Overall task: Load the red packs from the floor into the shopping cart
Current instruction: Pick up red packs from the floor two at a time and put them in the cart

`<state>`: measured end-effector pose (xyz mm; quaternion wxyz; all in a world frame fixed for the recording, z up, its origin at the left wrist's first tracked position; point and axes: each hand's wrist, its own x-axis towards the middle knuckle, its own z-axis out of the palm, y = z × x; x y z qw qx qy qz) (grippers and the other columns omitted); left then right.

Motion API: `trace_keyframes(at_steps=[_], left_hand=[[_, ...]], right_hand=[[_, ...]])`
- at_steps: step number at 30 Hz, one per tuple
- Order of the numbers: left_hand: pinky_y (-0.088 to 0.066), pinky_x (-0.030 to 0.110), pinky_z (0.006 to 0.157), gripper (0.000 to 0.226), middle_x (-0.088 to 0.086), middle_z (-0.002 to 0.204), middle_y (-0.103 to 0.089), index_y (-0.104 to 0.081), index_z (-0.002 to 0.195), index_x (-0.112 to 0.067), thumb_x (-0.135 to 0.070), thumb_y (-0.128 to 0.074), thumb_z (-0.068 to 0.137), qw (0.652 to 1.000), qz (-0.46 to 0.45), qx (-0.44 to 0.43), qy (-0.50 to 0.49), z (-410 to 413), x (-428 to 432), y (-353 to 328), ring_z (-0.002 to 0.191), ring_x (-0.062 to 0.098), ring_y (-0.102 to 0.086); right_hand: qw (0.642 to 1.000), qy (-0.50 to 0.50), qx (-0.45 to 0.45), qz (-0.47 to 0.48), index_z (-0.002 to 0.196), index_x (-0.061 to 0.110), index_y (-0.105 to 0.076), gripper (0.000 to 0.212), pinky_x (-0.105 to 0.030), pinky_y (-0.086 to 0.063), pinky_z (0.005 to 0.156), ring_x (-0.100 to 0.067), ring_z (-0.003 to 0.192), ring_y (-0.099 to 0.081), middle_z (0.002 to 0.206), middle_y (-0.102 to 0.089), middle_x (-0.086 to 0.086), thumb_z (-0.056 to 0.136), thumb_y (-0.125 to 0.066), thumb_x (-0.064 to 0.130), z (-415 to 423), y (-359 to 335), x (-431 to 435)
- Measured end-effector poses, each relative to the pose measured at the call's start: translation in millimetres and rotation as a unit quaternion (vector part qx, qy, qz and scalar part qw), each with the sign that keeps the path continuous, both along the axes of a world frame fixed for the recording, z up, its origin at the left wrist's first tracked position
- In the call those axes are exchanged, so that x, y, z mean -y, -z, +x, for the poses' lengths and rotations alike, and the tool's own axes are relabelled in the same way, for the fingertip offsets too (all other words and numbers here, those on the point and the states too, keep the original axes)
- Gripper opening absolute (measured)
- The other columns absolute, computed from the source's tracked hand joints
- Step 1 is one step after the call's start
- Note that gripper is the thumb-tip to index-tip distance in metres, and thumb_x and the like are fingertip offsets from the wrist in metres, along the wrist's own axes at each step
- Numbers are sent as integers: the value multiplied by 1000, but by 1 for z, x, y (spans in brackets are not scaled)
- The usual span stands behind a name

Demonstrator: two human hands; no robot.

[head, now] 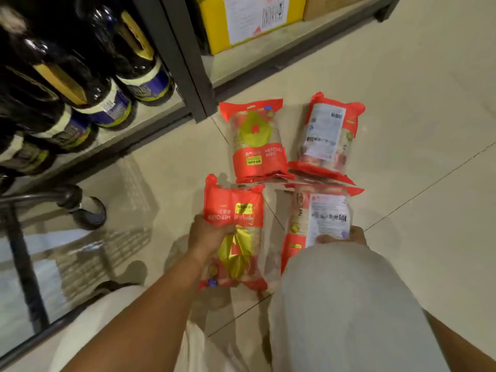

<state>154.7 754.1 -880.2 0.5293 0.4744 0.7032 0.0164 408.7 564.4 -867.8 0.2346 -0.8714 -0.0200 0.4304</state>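
- Pale beige, glossy floor tiles (402, 108) with thin dark grout lines cover the ground and carry soft reflections.
- A dark grey metal shelving unit (188, 76) stands along the top and left, its lowest shelf just above the floor.
- Dark glass bottles with blue-and-cream labels and gold neck bands (107, 84) crowd the left shelf.
- A yellow cardboard box with a white printed sheet (241, 20) sits on the right shelf, beside 1 brown cardboard box (330, 5).
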Motion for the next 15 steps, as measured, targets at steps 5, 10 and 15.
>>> trace_keyframes(at_steps=[5,10,15], left_hand=[[-59,35,73,74,3,99,-75,-63,114,-17,-34,-94,49,991,92,58,-81,-14,-3,-193,86,23,-73],[-57,33,74,63,0,97,-73,-57,104,-29,-29,-91,50,965,172,175,-92,-26,-11,-491,84,16,-71],[-55,19,64,63,-4,93,-75,-59,105,-27,-20,-92,52,926,269,236,-118,-87,7,-753,77,4,-73]], right_hand=[[992,12,70,106,112,19,-61,71,-40,-62,72,-17,77,-74,97,-75,1,51,-86,46,16,-174,-7],[960,-36,107,255,118,19,-51,69,-43,-59,81,-17,91,-72,106,-70,3,63,-91,25,-14,-489,-49],[920,-80,118,365,117,20,-52,60,-37,-58,72,-16,90,-71,106,-69,2,69,-88,10,-72,-742,-46]])
